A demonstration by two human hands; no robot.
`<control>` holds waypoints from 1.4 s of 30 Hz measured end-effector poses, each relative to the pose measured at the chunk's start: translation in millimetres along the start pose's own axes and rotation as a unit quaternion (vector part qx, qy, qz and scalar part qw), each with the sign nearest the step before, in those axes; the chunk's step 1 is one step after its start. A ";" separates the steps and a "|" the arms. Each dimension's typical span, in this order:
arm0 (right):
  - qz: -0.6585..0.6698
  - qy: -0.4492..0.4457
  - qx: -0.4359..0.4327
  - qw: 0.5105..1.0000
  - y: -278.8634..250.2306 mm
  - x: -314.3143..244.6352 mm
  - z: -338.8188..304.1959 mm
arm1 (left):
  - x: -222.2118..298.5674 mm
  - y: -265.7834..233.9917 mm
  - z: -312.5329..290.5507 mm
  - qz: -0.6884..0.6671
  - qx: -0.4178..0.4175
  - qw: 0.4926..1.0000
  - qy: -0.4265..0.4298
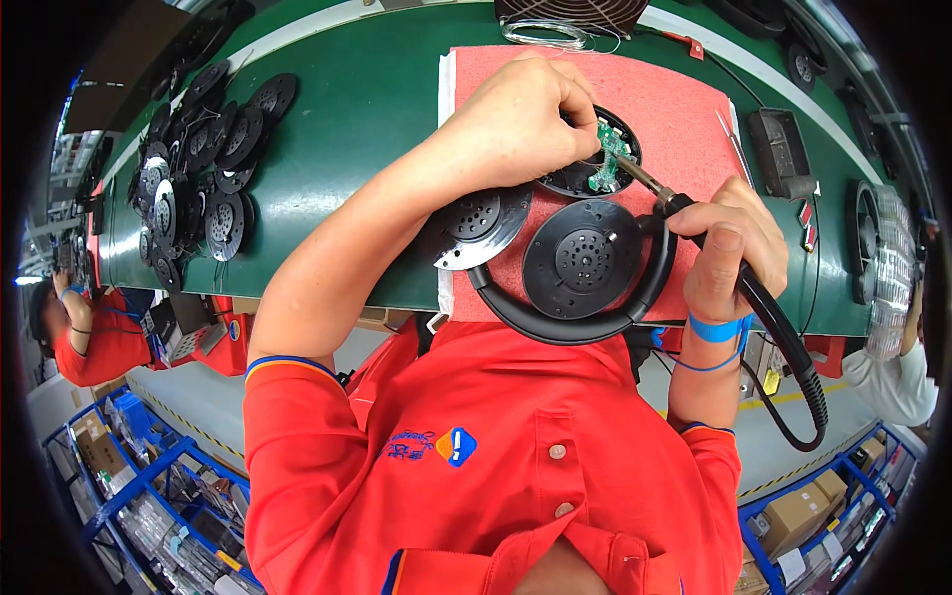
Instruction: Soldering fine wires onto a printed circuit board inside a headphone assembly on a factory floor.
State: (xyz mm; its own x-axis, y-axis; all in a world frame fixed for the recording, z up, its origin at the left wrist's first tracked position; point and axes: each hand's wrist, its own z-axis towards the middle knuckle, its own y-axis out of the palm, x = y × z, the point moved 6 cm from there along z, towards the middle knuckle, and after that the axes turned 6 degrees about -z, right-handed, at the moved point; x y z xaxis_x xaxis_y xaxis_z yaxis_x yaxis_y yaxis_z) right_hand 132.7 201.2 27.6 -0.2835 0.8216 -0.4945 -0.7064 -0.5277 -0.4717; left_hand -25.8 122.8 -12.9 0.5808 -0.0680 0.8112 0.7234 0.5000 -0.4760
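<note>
My right hand [732,243] is wrapped round a soldering iron [676,202], whose metal tip reaches a green circuit board [608,164]. The board sits inside a black round headphone ear cup [567,183] on a pink foam mat [684,119]. Over the cup's left side, my left hand [540,119] has thumb and forefinger pinched together; what they hold is too small to make out. Nearer me lies a black headband [555,332] with a round speaker plate [582,260] within its curve. A shiny speaker plate [484,226] lies partly beneath my left forearm.
Several black speaker plates [226,223] with wires are heaped on the green table [337,129] at left. At the back are a coil of wire [545,36] and a dark grille [575,12]. Tweezers [735,147] and a dark tray [780,154] lie at right. Other people sit at both sides.
</note>
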 end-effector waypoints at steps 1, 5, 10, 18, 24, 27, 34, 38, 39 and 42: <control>0.000 -0.001 0.000 1.000 -0.6 0.0 -0.1 | -0.1 0.0 -0.2 -0.002 -0.002 1.000 0.002; 0.010 0.004 0.017 1.000 -4.0 0.2 -0.9 | -0.1 0.5 0.0 -0.005 -0.006 1.000 -0.004; 0.013 0.005 0.021 1.000 -3.7 -0.1 -0.7 | -0.2 0.1 -0.4 -0.004 -0.008 1.000 0.004; 0.007 0.006 0.015 1.000 -4.0 -1.1 -0.5 | 0.1 -0.1 -0.3 -0.021 -0.031 0.999 -0.025; 0.012 0.000 0.016 1.000 -2.4 -0.7 -0.8 | -1.5 0.7 -0.8 -0.026 -0.032 0.998 -0.045; 0.011 -0.006 0.014 1.000 -1.4 0.0 -1.1 | -2.5 1.0 -0.8 -0.028 -0.030 0.998 -0.050; 0.008 -0.012 0.004 1.000 0.6 -0.2 0.4 | -1.7 1.0 -0.2 -0.013 -0.018 0.999 -0.029; 0.007 -0.008 -0.004 1.000 0.9 -0.5 1.4 | -0.7 1.0 0.3 -0.012 -0.013 1.000 -0.016; 0.008 -0.006 -0.005 1.000 1.1 -0.6 1.5 | -0.8 0.9 0.3 -0.012 -0.012 1.000 -0.016; 0.003 -0.002 -0.007 1.000 1.0 -0.2 1.1 | -0.4 0.8 0.2 -0.006 -0.014 1.000 -0.014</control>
State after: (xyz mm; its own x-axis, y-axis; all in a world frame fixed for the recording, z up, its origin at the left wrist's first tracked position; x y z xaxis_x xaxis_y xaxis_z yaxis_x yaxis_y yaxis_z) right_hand 131.3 200.7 28.1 -0.2915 0.8189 -0.4944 -0.6955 -0.5363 -0.4782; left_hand -25.6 123.4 -13.5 0.5618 -0.0494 0.8258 0.7406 0.4750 -0.4754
